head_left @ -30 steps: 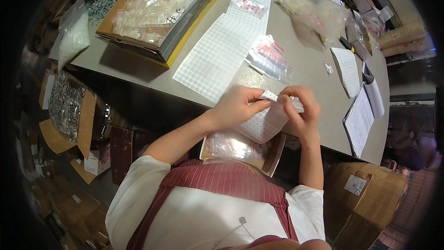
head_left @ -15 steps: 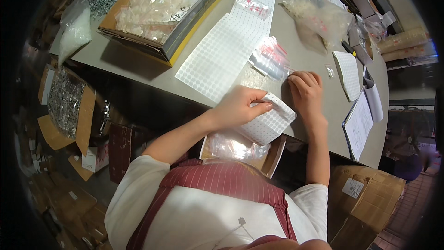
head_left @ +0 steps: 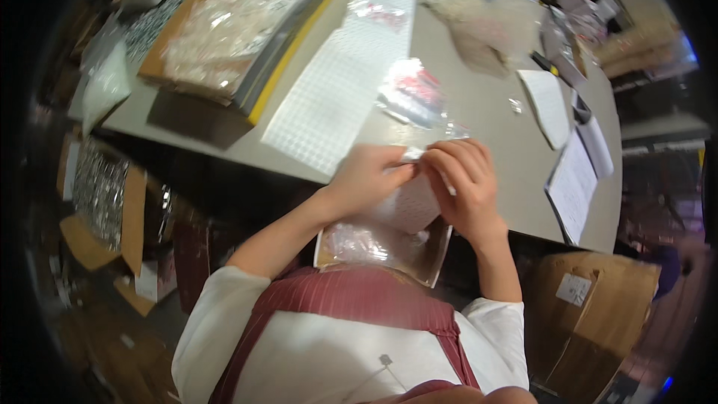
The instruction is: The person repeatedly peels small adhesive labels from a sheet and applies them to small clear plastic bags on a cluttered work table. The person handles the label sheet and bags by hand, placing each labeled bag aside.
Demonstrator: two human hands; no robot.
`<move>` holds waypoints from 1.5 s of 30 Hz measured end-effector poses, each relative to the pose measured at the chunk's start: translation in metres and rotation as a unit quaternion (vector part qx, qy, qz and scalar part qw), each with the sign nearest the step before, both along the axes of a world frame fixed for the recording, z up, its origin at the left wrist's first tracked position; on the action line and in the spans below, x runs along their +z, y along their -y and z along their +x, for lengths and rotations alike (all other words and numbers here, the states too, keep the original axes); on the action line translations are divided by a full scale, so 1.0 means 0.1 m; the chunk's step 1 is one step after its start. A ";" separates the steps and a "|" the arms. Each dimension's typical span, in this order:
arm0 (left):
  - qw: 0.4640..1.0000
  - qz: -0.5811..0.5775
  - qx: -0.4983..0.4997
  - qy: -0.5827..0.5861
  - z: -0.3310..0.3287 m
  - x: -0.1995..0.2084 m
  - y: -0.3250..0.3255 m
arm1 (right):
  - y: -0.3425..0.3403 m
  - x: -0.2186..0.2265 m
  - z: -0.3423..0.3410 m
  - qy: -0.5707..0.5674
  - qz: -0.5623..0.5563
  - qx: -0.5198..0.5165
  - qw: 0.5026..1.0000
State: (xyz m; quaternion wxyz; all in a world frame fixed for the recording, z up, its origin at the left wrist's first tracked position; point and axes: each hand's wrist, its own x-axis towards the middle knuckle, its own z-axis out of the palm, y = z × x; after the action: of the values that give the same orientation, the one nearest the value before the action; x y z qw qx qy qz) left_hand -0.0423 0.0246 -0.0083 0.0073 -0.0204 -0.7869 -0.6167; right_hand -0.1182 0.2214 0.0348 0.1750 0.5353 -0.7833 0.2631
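My left hand (head_left: 368, 177) and my right hand (head_left: 462, 183) meet at the near edge of the grey table (head_left: 490, 135). Both pinch a small clear plastic bag (head_left: 413, 154) between their fingertips. Under them lies a small white sheet of grid stickers (head_left: 410, 206). Below the hands, against my lap, a small cardboard box (head_left: 437, 258) holds several clear filled bags. A clear bag with red and dark pieces (head_left: 413, 95) lies on the table just beyond my hands.
A large white grid sticker sheet (head_left: 340, 82) lies at the table's middle. A cardboard box of clear bags (head_left: 224, 26) stands far left. Papers (head_left: 572, 183) lie at the right edge. Cardboard boxes (head_left: 591, 307) stand on the floor right, more bags (head_left: 97, 187) left.
My right hand came back from the bag with red pieces on the table to meet my left hand over the small sticker sheet. Both now pinch a small clear bag.
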 end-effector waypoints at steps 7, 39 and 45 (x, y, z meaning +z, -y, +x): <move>0.994 0.095 0.041 -0.021 -0.01 -0.28 -0.04 | 0.01 -0.16 -0.08 0.001 -0.055 0.025 0.998; 0.990 0.141 -0.009 -0.011 0.05 -0.38 0.01 | -0.06 -0.41 -0.16 0.169 -0.119 0.055 0.977; 0.989 0.148 0.016 -0.026 0.05 -0.33 -0.06 | -0.08 -0.30 -0.14 0.117 -0.095 0.064 0.987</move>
State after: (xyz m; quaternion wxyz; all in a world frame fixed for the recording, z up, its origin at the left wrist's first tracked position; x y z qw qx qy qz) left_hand -0.0374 0.0305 -0.0412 0.0406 -0.0227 -0.6868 -0.7254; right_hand -0.1318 0.2297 0.0051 0.1157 0.5307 -0.7340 0.4078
